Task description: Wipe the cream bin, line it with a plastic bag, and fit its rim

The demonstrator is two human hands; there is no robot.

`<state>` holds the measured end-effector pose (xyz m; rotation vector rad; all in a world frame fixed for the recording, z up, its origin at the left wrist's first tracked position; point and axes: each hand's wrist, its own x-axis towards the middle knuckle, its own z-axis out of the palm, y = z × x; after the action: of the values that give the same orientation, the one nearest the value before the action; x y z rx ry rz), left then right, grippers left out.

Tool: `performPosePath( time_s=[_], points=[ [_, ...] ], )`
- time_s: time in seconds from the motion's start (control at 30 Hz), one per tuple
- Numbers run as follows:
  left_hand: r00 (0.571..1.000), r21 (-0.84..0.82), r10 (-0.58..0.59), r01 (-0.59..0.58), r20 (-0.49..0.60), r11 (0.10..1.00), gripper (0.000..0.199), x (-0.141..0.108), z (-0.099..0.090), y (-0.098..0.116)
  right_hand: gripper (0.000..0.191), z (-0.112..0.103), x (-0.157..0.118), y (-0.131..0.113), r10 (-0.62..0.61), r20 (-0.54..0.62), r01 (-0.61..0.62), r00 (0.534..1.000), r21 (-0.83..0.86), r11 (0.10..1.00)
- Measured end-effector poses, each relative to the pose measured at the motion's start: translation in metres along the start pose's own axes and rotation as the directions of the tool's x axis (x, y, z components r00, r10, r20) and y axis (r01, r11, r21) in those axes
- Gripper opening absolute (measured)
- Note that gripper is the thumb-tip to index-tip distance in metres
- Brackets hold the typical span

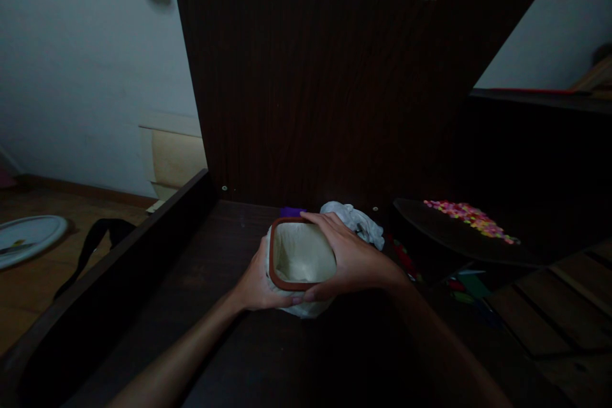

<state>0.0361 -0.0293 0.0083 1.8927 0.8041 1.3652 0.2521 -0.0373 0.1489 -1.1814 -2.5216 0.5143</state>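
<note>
A squarish whitish container (303,248) with a brown rim is between my two hands, its opening turned towards me and its pale inside showing. My left hand (253,279) wraps round its left side, thumb along the near side. Over the right part of the rim lies my right hand (356,258), fingers on the far edge and thumb at the near edge, close to the left thumb. Whitish crumpled material (308,310) shows below the container. Behind my right hand rests a crumpled white cloth or bag (356,220). A small purple thing (291,211) peeks out behind the rim.
The dark wooden surface (210,255) has a raised side board (129,261) at left and a tall dark panel (325,76) behind. Small pink and yellow pieces (471,218) lie on a dark shelf at right. A white oval object (33,236) is on the floor at left.
</note>
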Motion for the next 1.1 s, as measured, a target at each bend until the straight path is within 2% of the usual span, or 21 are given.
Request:
performPosePath(
  time_s=[0.1, 0.17, 0.2, 0.33, 0.4, 0.6, 0.73, 1.0, 1.1],
  points=[
    [1.0, 0.003, -0.005, 0.005, 0.017, 1.0, 0.126, -0.002, -0.002, -0.005, 0.128, -0.001, -0.001, 0.003, 0.038, -0.031, -0.039, 0.999, -0.035, 0.999],
    [0.999, 0.008, -0.01, 0.01, 0.035, 1.0, 0.126, -0.004, -0.003, -0.006, 0.121, -0.006, -0.001, 0.006, 0.029, -0.042, -0.032, 0.999, -0.057, 0.998],
    [0.999, 0.014, -0.011, 0.011, 0.042, 1.0, 0.126, -0.004, -0.004, -0.006, 0.111, -0.009, -0.001, 0.008, 0.012, -0.052, -0.015, 0.999, -0.065, 0.998],
    [0.999, 0.034, 0.0, -0.002, 0.047, 0.999, 0.126, -0.004, -0.005, -0.004, 0.048, -0.026, 0.007, 0.019, -0.029, -0.168, 0.017, 0.985, -0.072, 0.997],
    [0.999, 0.034, 0.002, -0.003, 0.046, 0.999, 0.126, -0.003, -0.005, -0.003, 0.034, -0.031, 0.016, 0.026, -0.032, -0.209, 0.015, 0.977, -0.085, 0.996],
    [0.999, 0.009, -0.034, 0.033, 0.038, 0.999, 0.129, -0.002, -0.004, 0.0, 0.018, -0.017, 0.05, 0.032, -0.1, -0.104, 0.084, 0.99, -0.153, 0.985],
    [0.998, 0.0, -0.042, 0.042, 0.039, 0.999, 0.127, -0.003, -0.004, -0.001, 0.011, -0.012, 0.058, 0.029, -0.097, -0.089, 0.084, 0.991, -0.144, 0.986],
    [0.999, -0.011, -0.029, 0.029, 0.018, 1.0, 0.128, -0.006, -0.003, -0.004, 0.013, -0.032, 0.033, 0.022, 0.005, -0.245, -0.028, 0.97, -0.093, 0.995],
    [0.997, -0.026, -0.063, 0.063, 0.034, 0.998, 0.123, -0.005, -0.003, -0.001, 0.03, -0.031, 0.02, 0.017, 0.088, -0.261, -0.097, 0.961, -0.02, 0.995]
  ],
)
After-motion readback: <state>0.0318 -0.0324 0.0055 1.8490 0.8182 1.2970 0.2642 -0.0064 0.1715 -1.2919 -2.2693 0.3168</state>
